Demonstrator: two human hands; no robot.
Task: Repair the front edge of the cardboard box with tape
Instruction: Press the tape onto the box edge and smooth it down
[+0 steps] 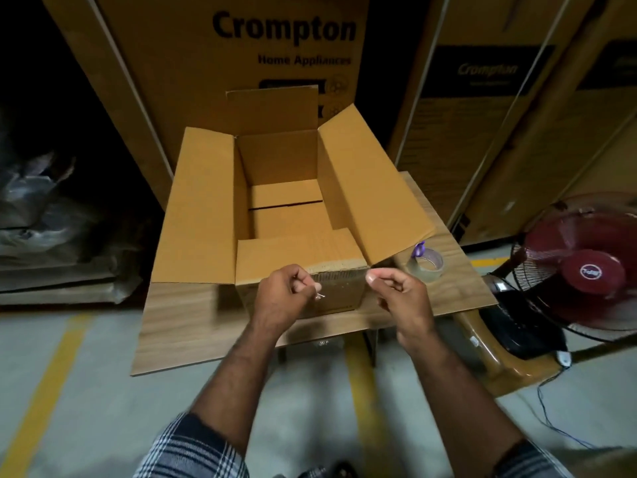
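Clear tape strip, I judge, stretched between my pinched left hand and right hand, against the open brown cardboard box front edge. Keep it taut, level; roll of tape sits right of box.

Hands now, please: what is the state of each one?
Left hand: closed, pinching one end of a clear tape strip.
Right hand: closed, pinching its other end, over the box front edge.

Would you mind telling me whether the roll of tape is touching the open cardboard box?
Cannot tell. In the head view the tape roll sits on the table beside the cardboard box, under its right flap, which hides any gap.
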